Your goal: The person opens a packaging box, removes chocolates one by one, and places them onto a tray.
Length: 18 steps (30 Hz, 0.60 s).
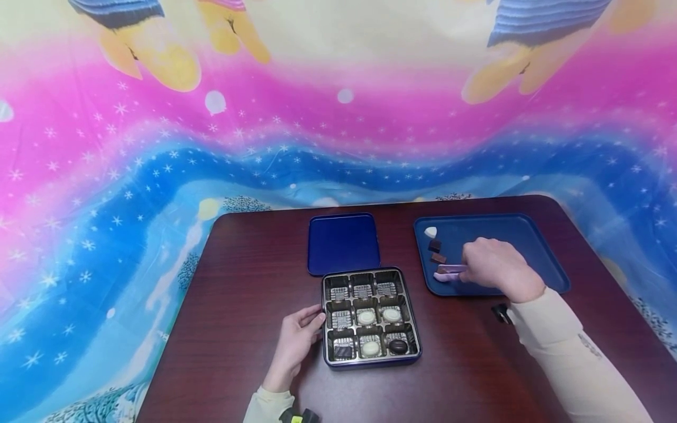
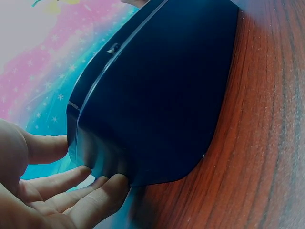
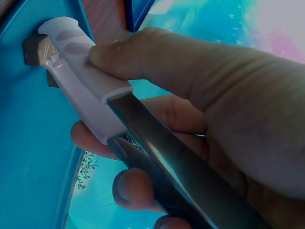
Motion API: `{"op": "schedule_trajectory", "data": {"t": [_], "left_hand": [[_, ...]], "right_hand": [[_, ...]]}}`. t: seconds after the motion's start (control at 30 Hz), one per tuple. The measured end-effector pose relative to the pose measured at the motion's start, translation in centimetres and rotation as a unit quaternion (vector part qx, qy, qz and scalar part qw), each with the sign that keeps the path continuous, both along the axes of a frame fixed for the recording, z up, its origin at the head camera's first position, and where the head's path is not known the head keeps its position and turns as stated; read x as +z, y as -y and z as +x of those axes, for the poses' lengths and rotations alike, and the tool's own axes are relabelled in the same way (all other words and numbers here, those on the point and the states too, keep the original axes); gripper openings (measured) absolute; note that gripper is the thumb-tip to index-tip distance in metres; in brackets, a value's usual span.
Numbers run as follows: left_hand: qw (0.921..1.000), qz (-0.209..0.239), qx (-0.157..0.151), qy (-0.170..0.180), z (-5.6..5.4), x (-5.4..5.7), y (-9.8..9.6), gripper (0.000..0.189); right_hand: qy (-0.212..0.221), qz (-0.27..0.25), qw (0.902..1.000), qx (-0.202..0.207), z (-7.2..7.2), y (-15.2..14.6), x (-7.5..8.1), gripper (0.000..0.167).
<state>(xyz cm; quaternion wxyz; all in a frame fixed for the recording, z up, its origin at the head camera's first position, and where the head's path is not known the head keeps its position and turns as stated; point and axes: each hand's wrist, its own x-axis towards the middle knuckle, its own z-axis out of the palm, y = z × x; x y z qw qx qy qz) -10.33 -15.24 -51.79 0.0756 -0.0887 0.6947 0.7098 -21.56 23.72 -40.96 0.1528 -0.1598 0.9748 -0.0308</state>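
Tongs [image 1: 452,274] with lilac tips reach over the left part of a blue tray [image 1: 508,241], their tips at a brown chocolate [image 3: 32,51]; whether they grip it, I cannot tell. The right hand [image 1: 493,264] pinches the tongs, thumb on one arm, fingers curled under the other. Beyond the tips, along the tray's left side, lie a brown piece [image 1: 438,258], a dark piece [image 1: 435,245] and a white piece [image 1: 431,232]. Left of the tray stands a tin [image 1: 375,365] with nine compartments: two white ovals in its middle row; a dark block, a white oval and a dark oval in its near row. The left hand [image 1: 296,338] touches the tin's left side, thumb apart from its loosely extended fingers. A blue lid [image 1: 344,244] lies just behind, on the dark reddish table [image 1: 238,264]. Snowflake-patterned cloth [image 1: 174,135] hangs beyond.
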Motion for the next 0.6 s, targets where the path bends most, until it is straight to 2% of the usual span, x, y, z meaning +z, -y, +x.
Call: {"op": "schedule_trajectory", "data": {"t": [0.47, 0.6], "left_hand": [[1.0000, -0.002, -0.002, -0.006, -0.09, -0.30, -0.03, 0.046], [1.0000, -0.002, -0.002, -0.007, -0.12, -0.32, -0.03, 0.046]], "right_hand": [[0.008, 0.000, 0.9997, -0.025, -0.18, -0.08, -0.18, 0.025], [-0.009, -0.009, 0.9996, -0.025, 0.00, -0.13, 0.27, 0.024]]}}
